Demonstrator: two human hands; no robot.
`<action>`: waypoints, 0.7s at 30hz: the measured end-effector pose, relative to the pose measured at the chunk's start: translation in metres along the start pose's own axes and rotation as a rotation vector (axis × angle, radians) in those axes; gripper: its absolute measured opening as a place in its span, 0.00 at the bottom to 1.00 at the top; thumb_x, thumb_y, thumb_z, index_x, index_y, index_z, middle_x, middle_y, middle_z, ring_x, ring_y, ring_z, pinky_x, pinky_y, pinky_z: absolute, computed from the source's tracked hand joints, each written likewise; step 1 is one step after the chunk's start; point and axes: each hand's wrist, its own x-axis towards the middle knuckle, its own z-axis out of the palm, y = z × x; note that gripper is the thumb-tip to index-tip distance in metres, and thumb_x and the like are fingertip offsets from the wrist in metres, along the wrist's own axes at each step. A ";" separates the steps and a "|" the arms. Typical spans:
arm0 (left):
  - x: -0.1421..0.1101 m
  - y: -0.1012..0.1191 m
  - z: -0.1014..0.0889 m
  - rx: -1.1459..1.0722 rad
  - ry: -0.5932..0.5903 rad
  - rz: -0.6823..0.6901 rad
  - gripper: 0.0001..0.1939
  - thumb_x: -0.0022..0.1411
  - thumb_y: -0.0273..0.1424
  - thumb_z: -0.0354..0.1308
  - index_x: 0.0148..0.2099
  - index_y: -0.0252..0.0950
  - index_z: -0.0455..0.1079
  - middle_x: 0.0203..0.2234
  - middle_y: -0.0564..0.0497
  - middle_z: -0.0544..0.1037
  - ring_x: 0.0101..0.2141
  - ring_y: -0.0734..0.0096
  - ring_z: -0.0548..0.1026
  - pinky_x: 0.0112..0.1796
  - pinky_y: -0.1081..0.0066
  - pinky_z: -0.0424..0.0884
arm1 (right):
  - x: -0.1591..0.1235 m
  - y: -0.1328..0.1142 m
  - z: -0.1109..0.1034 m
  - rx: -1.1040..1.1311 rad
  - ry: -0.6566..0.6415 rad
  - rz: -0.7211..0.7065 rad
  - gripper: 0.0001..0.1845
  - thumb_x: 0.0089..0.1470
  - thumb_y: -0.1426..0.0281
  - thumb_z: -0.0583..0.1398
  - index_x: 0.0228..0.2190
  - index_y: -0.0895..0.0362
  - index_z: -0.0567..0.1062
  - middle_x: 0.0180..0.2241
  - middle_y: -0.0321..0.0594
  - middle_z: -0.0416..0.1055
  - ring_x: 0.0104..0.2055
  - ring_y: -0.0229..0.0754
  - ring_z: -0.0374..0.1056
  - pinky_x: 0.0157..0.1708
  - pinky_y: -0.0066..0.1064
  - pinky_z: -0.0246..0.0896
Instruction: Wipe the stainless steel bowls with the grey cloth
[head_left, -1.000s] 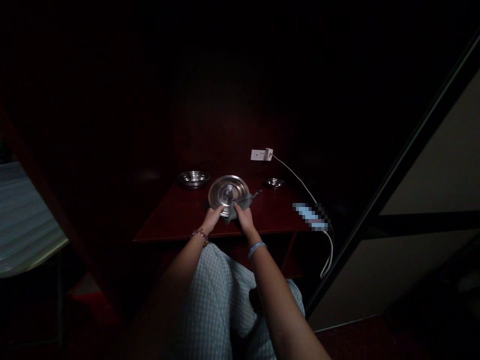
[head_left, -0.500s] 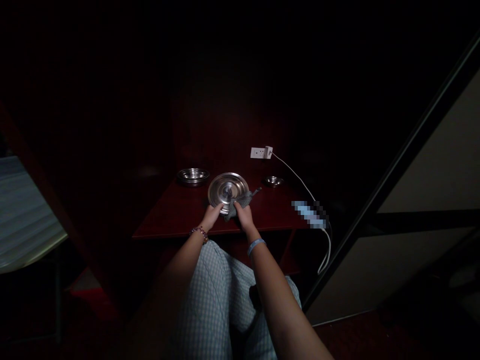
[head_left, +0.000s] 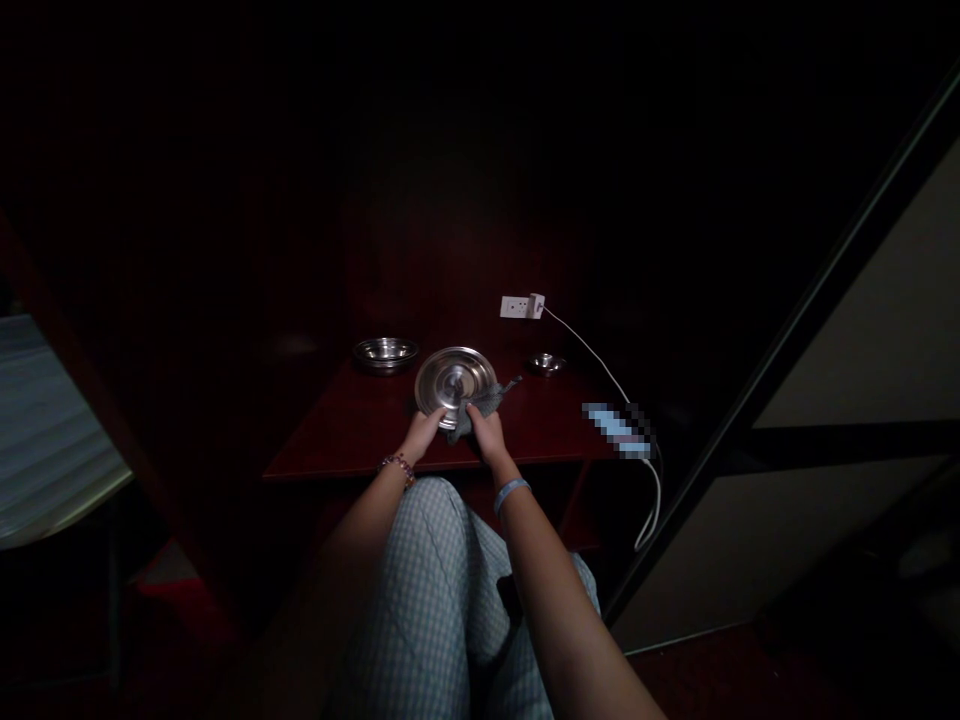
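Note:
A shiny round steel plate [head_left: 436, 378] is tilted up above the red-brown table, its ringed face toward me. My left hand [head_left: 425, 430] grips its lower left rim, thumb on the face and the other fingers hidden behind. My right hand [head_left: 487, 430] is closed on a dark grey cloth [head_left: 484, 402], pressing it against the plate's lower right part with the thumb. One corner of the cloth sticks out to the right.
Nested steel bowls [head_left: 385, 354] stand at the table's [head_left: 330, 430] back left; a smaller steel bowl [head_left: 546, 364] is at the back right. A white charger [head_left: 536, 306] sits in the wall socket [head_left: 513, 307], its cable [head_left: 592, 350] running to a blurred-out blue item [head_left: 619, 430].
Both hands, the plate and the cloth stay almost in place. My left knee has risen slightly.

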 end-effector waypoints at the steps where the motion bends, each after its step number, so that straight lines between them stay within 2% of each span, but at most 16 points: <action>1: -0.001 0.002 0.001 -0.003 0.000 0.003 0.14 0.50 0.25 0.59 0.41 0.31 0.74 0.38 0.45 0.80 0.45 0.62 0.75 0.51 0.63 0.65 | 0.000 -0.001 0.000 -0.001 0.000 0.001 0.17 0.50 0.63 0.57 0.39 0.60 0.76 0.42 0.45 0.76 0.44 0.45 0.72 0.46 0.33 0.64; 11: 0.002 -0.004 -0.004 0.038 -0.008 0.025 0.14 0.49 0.30 0.60 0.40 0.31 0.74 0.39 0.45 0.80 0.44 0.62 0.75 0.50 0.64 0.65 | 0.000 -0.001 0.001 -0.002 0.020 0.028 0.19 0.49 0.62 0.58 0.40 0.61 0.76 0.40 0.45 0.77 0.45 0.46 0.72 0.46 0.33 0.64; 16: 0.004 -0.006 -0.004 0.043 0.002 -0.006 0.14 0.49 0.30 0.60 0.40 0.32 0.74 0.38 0.46 0.80 0.44 0.62 0.75 0.48 0.65 0.66 | -0.003 -0.007 0.000 -0.027 0.025 0.020 0.18 0.50 0.64 0.58 0.40 0.61 0.76 0.41 0.44 0.77 0.45 0.45 0.72 0.47 0.31 0.64; 21: 0.005 -0.006 -0.003 0.047 -0.017 0.007 0.13 0.49 0.30 0.60 0.39 0.33 0.75 0.36 0.47 0.80 0.43 0.63 0.75 0.48 0.66 0.66 | 0.000 -0.001 0.001 -0.032 0.024 0.014 0.18 0.50 0.63 0.58 0.40 0.61 0.76 0.41 0.44 0.77 0.45 0.46 0.72 0.47 0.32 0.64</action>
